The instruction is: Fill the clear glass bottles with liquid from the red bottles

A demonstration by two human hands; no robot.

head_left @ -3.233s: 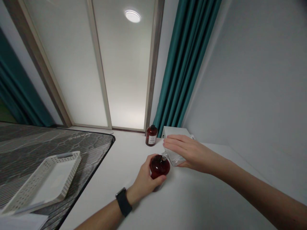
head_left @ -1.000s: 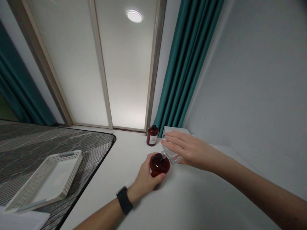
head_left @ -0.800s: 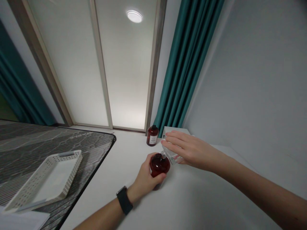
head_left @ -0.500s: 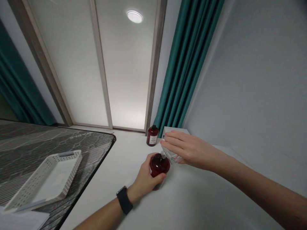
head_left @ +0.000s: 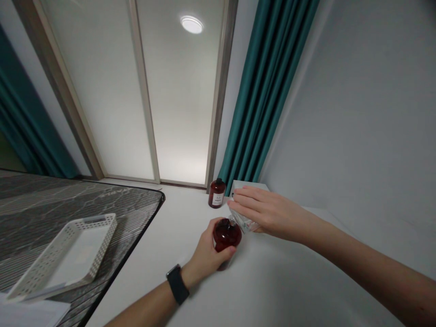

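At the left edge of the white counter [head_left: 163,245] we see a dark patterned mat [head_left: 68,204], and on it, toward the near left corner, 1 white perforated tray [head_left: 64,256] sits tilted. Moving right, our left hand [head_left: 206,252], a dark watch [head_left: 177,284] on its wrist, is curled around the round red bottle [head_left: 226,234] near the middle of the counter, fingers wrapped under and behind it so it stands upright in our grip. Just beyond it, at the far edge by the window frame, 1 brown bottle with a label [head_left: 216,194] stands apart from both hands. Our right hand [head_left: 269,211] lies palm down with fingers stretched and closed over a clear bottle [head_left: 243,222], which is tipped so its neck meets the mouth of the red bottle. Behind the right hand a white box [head_left: 243,185] rests near the far edge, in front of the teal curtain [head_left: 262,91].
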